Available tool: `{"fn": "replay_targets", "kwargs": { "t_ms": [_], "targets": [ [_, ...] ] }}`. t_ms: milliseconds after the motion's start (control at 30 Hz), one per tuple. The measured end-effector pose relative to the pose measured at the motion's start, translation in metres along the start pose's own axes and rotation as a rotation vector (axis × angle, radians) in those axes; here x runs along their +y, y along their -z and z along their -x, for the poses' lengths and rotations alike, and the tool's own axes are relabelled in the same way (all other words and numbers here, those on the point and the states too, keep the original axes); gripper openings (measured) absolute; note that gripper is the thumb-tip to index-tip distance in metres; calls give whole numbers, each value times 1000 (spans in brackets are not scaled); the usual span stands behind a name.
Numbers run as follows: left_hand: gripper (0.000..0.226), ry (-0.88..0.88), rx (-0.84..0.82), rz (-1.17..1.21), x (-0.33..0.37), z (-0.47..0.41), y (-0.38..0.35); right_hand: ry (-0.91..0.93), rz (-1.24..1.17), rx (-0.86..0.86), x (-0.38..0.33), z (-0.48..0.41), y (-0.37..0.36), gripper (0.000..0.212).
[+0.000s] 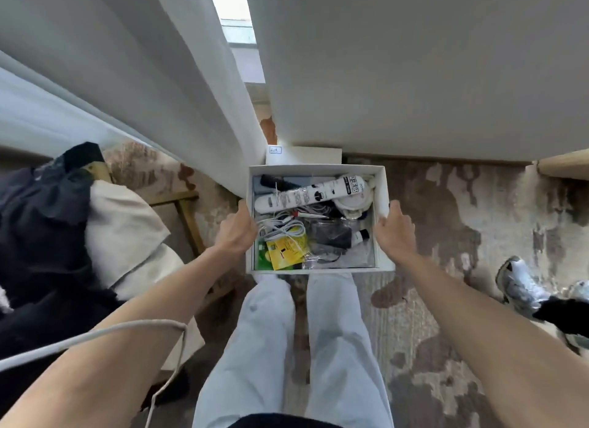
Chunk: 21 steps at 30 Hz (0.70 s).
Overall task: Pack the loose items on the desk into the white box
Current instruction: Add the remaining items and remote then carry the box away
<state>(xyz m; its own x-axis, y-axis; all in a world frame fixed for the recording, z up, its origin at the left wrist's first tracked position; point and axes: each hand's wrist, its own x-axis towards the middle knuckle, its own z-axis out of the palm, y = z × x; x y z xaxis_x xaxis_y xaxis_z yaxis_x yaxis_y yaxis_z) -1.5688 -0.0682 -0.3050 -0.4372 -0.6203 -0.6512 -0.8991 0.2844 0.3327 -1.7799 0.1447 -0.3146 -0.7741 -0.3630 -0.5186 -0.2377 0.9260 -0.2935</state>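
While the mottled brown-and-cream carpet (446,236) spreads below, the open white rectangular cardboard box (318,270) is held above it, left hand (237,233) gripping its left wall, right hand (395,233) its right. Inside lie a long white printed tube (306,195), tangled white cable (280,228) and a yellow packet (287,252).

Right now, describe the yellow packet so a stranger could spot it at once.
Look in the white box gripped by the left hand and right hand. In its near left corner lies the yellow packet, partly under white cables. It is the only bright yellow thing there, beside a green packet.
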Motion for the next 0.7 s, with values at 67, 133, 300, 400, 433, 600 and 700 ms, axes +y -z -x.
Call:
{"fn": "replay_targets", "kwargs": {
  "t_ms": [67, 133, 300, 400, 433, 600, 700],
  "targets": [
    [36, 14, -5, -5, -4, -40, -18, -12, -12, -14, 1, -34, -22, 17],
    [36, -5, -6, -13, -8, -81, -37, -42, -16, -7, 5, -71, -45, 19],
    [25, 37, 9, 33, -16, -176, -82, -55, -76, -5, 8, -157, -99, 27],
    [23, 64, 83, 36, -20, -228, -104, -38, -97, 2, 9, -201, -128, 23],
    [20, 76, 113, 37, -21, -242, -109, -35, -100, 5, 8, -213, -136, 23],
    [13, 182, 246, -25, -32, -292, -128, -36, -132, -12, -4, -258, -176, 45],
    [20, 200, 288, -29, -35, -303, -132, -64, -120, 16, -13, -265, -188, 59]
  ]
}}
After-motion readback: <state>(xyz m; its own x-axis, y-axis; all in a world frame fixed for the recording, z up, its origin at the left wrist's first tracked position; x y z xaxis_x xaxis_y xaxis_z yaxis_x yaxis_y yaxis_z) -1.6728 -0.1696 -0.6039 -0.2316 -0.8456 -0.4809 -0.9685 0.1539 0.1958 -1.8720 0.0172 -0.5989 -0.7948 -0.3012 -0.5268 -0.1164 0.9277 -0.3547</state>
